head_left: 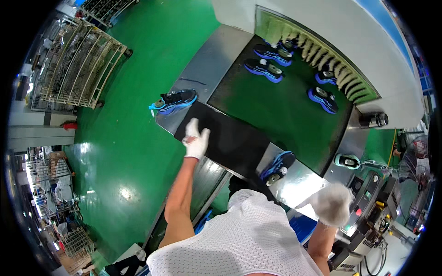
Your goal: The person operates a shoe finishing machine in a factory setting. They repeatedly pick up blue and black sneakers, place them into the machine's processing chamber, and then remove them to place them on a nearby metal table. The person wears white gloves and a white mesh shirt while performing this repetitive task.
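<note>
Head view, landmark: a black mat lies in front of the person, at the near side of a dark green surface.
Left hand: the white-gloved left hand is over the mat's left part, released, fingers spread, thumb apart; contact with the mat cannot be told. Reddish-brown marks show on the glove.
Right hand: the gloved right hand is well to the right of the mat, blurred; whether it is clenched or grasping something cannot be told.
Left shoe: a black-and-blue shoe sits just beside the mat's far left corner, its heel end jutting past the metal ledge.
Right shoe: a dark shoe with a blue-violet sole rests beside the mat's right edge, something whitish in its opening.
Farther shoes: several similar shoes stand beyond the mat, some near a fringed curtain.
Writing: pale marks on the shoes and on the control panel, far right of the mat, are too small to read.
</note>
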The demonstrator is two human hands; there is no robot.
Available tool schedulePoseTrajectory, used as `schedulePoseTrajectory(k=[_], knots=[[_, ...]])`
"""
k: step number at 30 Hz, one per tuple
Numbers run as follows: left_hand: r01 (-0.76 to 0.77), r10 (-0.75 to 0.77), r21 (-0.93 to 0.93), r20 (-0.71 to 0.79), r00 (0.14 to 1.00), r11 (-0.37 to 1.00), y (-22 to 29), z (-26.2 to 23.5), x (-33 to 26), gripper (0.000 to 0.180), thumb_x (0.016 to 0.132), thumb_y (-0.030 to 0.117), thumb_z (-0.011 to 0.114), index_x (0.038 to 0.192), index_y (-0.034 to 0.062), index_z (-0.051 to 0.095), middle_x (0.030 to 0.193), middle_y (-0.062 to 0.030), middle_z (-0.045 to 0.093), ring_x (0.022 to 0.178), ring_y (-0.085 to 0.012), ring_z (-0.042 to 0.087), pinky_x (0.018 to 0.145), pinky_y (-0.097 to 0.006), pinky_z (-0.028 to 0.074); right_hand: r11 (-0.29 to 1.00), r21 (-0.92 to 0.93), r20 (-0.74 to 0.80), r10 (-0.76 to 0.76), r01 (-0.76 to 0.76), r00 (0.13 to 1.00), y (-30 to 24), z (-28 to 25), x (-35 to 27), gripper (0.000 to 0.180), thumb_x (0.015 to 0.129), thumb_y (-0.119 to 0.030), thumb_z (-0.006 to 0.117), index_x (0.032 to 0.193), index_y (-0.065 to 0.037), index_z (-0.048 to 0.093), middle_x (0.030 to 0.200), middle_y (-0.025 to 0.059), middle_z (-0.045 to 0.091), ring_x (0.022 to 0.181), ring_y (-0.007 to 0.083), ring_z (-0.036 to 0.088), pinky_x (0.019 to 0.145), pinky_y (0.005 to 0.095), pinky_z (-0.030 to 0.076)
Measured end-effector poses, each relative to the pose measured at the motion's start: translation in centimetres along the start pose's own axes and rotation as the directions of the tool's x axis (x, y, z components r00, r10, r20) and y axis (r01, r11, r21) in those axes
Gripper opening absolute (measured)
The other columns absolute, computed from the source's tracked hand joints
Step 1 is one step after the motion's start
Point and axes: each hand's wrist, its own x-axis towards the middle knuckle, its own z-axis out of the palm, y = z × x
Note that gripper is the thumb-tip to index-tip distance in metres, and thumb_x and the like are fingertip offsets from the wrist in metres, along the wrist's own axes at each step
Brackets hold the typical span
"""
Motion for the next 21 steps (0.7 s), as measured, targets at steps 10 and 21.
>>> schedulePoseTrajectory(k=[10,21], knots=[[-0.274,0.212,0.389,0.196,0.958,0.880,-8.8,-12.4,18.3,0.082,0.072,0.014,0.086,0.146,0.0165,0.052,0.144,-0.0210,0.054,0.128,-0.0413,0.056,0.108,-0.050,0.047,0.913,-0.105,-0.797,0.159,-0.393,0.583,8.0,-11.6,-5.5,0.070,0.100,-0.033,0.069,0.146,0.012,0.041,0.135,0.0275,0.059,0.116,0.0363,0.067,0.096,0.0472,0.058],[-0.098,0.071,0.359,0.085,0.994,0.928,-7.0,-8.5,19.2,0.055,0.096,0.050,0.064,0.125,0.0028,0.064,0.118,-0.0239,0.071,0.110,-0.0421,0.068,0.092,-0.050,0.054,0.826,0.001,-0.899,0.248,-0.563,0.362,11.3,-13.9,-7.3,0.062,0.099,-0.029,0.071,0.144,0.007,0.047,0.124,0.0208,0.064,0.109,0.0319,0.069,0.094,0.0441,0.059]])
